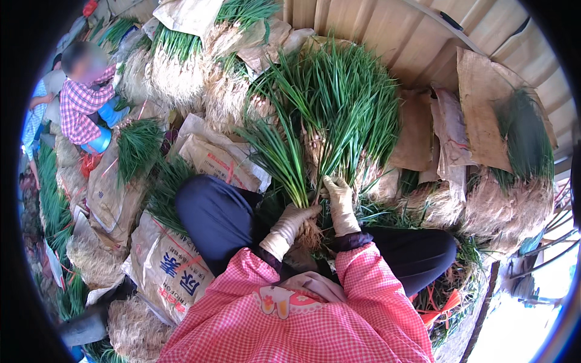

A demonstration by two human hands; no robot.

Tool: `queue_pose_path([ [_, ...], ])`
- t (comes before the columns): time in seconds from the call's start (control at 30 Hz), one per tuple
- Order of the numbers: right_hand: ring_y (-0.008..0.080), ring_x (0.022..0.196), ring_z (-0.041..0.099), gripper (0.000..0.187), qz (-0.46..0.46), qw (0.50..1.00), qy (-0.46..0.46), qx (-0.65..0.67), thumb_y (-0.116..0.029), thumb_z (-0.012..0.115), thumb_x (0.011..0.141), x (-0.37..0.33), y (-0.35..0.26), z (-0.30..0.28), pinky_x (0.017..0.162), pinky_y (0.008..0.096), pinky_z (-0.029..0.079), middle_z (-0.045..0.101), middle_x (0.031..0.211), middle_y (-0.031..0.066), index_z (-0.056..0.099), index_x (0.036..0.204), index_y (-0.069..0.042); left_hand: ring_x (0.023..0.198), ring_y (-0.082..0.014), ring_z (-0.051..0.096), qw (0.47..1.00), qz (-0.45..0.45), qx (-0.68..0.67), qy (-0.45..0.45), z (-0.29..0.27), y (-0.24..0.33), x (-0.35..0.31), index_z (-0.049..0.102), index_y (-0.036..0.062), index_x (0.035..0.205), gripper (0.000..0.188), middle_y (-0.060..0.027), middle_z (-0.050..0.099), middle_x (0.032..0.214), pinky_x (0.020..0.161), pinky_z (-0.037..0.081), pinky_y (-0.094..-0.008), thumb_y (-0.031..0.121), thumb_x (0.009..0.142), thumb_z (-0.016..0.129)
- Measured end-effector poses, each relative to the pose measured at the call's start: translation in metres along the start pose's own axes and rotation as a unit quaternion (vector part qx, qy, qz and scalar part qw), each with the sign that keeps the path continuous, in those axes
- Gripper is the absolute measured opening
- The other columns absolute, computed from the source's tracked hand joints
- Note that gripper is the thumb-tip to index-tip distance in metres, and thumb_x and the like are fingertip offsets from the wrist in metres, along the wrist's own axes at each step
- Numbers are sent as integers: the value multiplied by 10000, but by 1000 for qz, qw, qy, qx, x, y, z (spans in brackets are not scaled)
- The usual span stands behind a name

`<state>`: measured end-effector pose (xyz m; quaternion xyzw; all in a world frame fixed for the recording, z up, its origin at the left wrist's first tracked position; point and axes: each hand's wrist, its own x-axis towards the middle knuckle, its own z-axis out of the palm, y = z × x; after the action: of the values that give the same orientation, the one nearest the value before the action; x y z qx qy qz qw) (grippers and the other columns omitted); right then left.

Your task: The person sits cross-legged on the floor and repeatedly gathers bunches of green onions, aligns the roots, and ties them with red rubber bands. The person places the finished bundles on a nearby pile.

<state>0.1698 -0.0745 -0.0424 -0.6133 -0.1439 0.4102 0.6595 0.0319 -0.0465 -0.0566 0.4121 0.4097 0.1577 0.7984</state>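
Observation:
My left hand [287,228], in a pale work glove, is closed around the base of a bunch of green-leaved seedlings [281,162]. Their long leaves fan up and away from me, and brown roots [310,235] hang below the fist. Close by on the right, my gloved right hand [340,204] has its fingers bent together at the pale stems along the near edge of a big upright heap of the same seedlings [357,115]. The fingers seem to pinch a few stems; exactly how many is hidden. Both hands are between my crossed legs.
Bundles with pale roots [175,78] line the back and left. Sacks [175,266] lie left of my knee, and brown sheets [484,115] lean at the right against a ribbed wall [387,30]. Orange ties [439,311] lie right. Another person [82,109] sits far left.

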Motion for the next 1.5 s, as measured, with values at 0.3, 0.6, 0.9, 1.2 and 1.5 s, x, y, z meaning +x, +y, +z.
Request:
queue_pose_path([
  [0.3, 110, 586, 538, 92, 54, 958, 45, 278, -158, 584, 871, -20, 3, 8, 555, 234, 451, 601, 731, 12, 580, 845, -70, 607, -67, 497, 996, -8, -90, 21, -5, 1, 0, 636, 93, 836, 178, 37, 576, 712, 551, 378, -215, 239, 744, 681],
  [0.6, 86, 522, 512, 203, 23, 990, 23, 135, -243, 635, 835, 5, -23, -32, 482, 207, 414, 568, 696, 2, 542, 852, -63, 615, -91, 539, 993, 14, -118, 17, 2, 10, -13, 639, 60, 940, 232, -11, 632, 760, 564, 413, -215, 185, 748, 676],
  [0.9, 68, 549, 471, 101, -33, 991, 55, 116, -111, 565, 875, -13, 2, 7, 477, 196, 365, 565, 741, -12, 574, 935, -31, 550, -90, 513, 997, 12, -40, 61, 2, 17, -16, 640, 44, 878, 191, -11, 602, 685, 494, 390, -223, 169, 740, 686],
  [1.2, 116, 591, 529, 73, 191, 928, -116, 297, -69, 541, 847, 29, -4, -39, 399, 177, 342, 553, 735, 39, 519, 904, -28, 764, -102, 595, 961, -100, -216, -143, -7, 27, -26, 575, 11, 1107, 332, -43, 619, 914, 701, 500, -224, 210, 843, 611],
  [1.5, 104, 683, 575, 297, 152, 916, -264, 261, -275, 552, 884, 14, -22, -14, 550, 209, 445, 605, 934, 44, 559, 1067, -42, 698, -99, 575, 941, -123, -268, -169, -9, 31, -29, 557, -16, 1087, 340, -62, 616, 868, 696, 492, -230, 217, 844, 606],
])
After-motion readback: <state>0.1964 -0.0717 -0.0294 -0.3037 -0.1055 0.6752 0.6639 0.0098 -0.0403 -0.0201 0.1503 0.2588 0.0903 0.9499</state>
